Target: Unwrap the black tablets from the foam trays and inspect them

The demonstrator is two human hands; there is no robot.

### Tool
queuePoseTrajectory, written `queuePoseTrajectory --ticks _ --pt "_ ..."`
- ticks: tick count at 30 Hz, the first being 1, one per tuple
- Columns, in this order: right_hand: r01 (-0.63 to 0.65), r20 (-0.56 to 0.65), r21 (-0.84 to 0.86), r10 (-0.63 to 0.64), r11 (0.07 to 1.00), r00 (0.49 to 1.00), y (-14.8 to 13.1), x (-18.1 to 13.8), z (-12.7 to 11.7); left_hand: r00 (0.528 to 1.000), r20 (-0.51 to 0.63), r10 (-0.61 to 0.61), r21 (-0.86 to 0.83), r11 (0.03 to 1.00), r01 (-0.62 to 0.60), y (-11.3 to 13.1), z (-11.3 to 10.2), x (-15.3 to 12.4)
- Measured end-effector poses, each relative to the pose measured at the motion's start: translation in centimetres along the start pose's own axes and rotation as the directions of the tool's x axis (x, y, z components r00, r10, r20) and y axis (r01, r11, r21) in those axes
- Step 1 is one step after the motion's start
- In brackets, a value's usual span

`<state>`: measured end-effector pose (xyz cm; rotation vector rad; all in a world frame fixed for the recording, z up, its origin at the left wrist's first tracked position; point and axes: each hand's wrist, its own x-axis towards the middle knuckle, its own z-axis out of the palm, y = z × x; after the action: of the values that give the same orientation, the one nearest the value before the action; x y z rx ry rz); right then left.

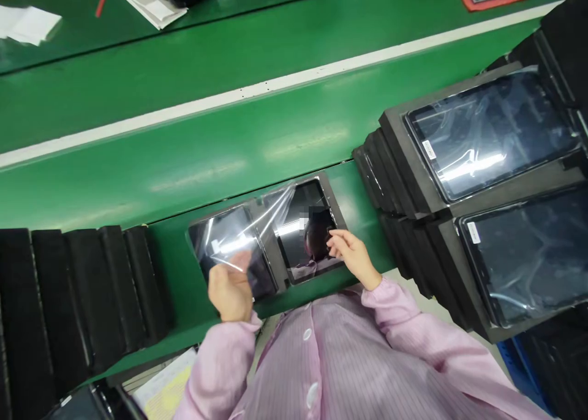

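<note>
A black tray (269,236) with two glossy dark screens lies on the green bench just in front of me. A clear protective film (271,215) is lifted off the right screen (305,227) and stretches to the left. My left hand (229,291) is closed on the film's lower left part, over the left screen (220,236). My right hand (351,255) rests at the right screen's lower right corner, fingers pinched together; what they hold I cannot make out.
Stacks of black trays with film-covered screens (487,132) stand at the right. More black trays (68,297) are lined up at the left. A green conveyor belt (229,144) with a white stripe runs behind. Papers (27,25) lie at the far side.
</note>
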<state>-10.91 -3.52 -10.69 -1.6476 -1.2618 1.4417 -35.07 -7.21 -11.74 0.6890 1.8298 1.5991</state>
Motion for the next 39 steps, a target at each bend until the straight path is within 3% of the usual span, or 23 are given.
queuePoseTrajectory --ticks 2,3,5,6,8,10,11,12,14,15,16,17,18,20,21,22,25,28,35,37,39 --pt "-0.033 0.019 0.014 0.033 0.999 0.999 -0.5 2.1 0.5 0.958 0.283 0.052 0.133 0.987 -0.093 -0.3 0.6 -2.4" --pt "-0.046 0.023 0.006 0.045 0.999 0.999 -0.8 3.2 0.7 0.898 0.436 0.055 0.216 0.963 -0.164 -0.5 0.8 -3.4" --pt "-0.054 0.016 -0.042 0.055 0.998 0.998 -1.4 4.9 1.0 0.736 0.676 0.036 0.338 0.872 -0.353 -0.7 1.0 -4.8" --pt "-0.049 0.009 -0.077 0.050 0.996 0.999 -1.8 5.4 1.2 0.667 0.744 0.031 0.374 0.808 -0.455 -0.9 1.0 -5.3" --pt "-0.019 0.007 -0.151 0.020 0.988 1.000 -2.6 5.3 1.7 0.579 0.815 0.021 0.441 0.627 -0.643 -1.1 0.8 -6.1" --pt "0.129 0.116 -0.261 -0.102 0.957 0.988 -3.5 3.6 2.2 0.566 0.824 0.014 0.500 0.453 -0.738 -1.4 0.6 -6.6" --pt "0.261 0.241 -0.300 -0.192 0.918 0.951 -3.9 2.5 2.3 0.566 0.824 0.016 0.512 0.404 -0.758 -1.5 0.4 -6.8" --pt "0.413 0.395 -0.302 -0.282 0.859 0.875 -4.3 1.2 2.4 0.562 0.827 0.016 0.516 0.376 -0.770 -1.7 0.3 -6.9" --pt "0.653 0.655 -0.190 -0.401 0.734 0.641 -4.8 -1.0 2.1 0.551 0.834 0.020 0.509 0.360 -0.782 -1.9 0.1 -7.0" --pt "0.694 0.715 -0.120 -0.423 0.710 0.556 -5.0 -1.7 1.8 0.548 0.836 0.025 0.503 0.363 -0.784 -1.9 0.1 -6.9" --pt "0.689 0.732 -0.080 -0.427 0.720 0.531 -4.9 -2.0 1.3 0.546 0.837 0.034 0.497 0.370 -0.785 -1.9 0.2 -6.8" --pt "0.638 0.697 -0.095 -0.407 0.764 0.591 -4.8 -2.0 0.8 0.544 0.838 0.043 0.490 0.379 -0.785 -1.8 0.2 -6.7" --pt "0.549 0.614 -0.147 -0.359 0.823 0.703 -4.5 -1.5 0.3 0.542 0.839 0.054 0.482 0.391 -0.784 -1.7 0.3 -6.5" --pt "0.309 0.334 -0.264 -0.214 0.914 0.918 -3.5 0.1 -0.5 0.539 0.839 0.071 0.467 0.415 -0.781 -1.3 0.6 -6.2" --pt "0.200 0.180 -0.304 -0.150 0.931 0.972 -3.0 1.2 -0.7 0.543 0.836 0.077 0.465 0.426 -0.776 -1.2 0.7 -6.1" --pt "0.122 0.054 -0.332 -0.110 0.936 0.992 -2.4 2.3 -0.7 0.550 0.831 0.083 0.465 0.438 -0.769 -1.0 0.8 -6.0" --pt "0.019 -0.120 -0.360 -0.066 0.933 0.991 -1.4 5.0 -0.4 0.571 0.817 0.085 0.461 0.499 -0.734 -0.8 1.2 -5.6" --pt "-0.054 -0.181 -0.319 -0.005 0.946 0.983 -1.5 6.3 0.1 0.569 0.820 0.060 0.432 0.587 -0.685 -0.6 1.3 -4.8" --pt "-0.038 -0.017 -0.087 0.036 0.996 0.999 -5.0 3.8 0.4 0.565 0.811 0.154 0.339 0.664 -0.667 0.4 0.5 -3.1" --pt "-0.015 0.001 -0.032 0.015 0.999 1.000 -6.1 2.3 0.9 0.617 0.763 0.194 0.348 0.680 -0.645 0.6 -0.6 -2.8" --pt "0.000 0.028 0.014 0.000 1.000 1.000 -6.9 1.1 2.1 0.713 0.666 0.219 0.399 0.703 -0.589 0.4 -2.3 -2.3"
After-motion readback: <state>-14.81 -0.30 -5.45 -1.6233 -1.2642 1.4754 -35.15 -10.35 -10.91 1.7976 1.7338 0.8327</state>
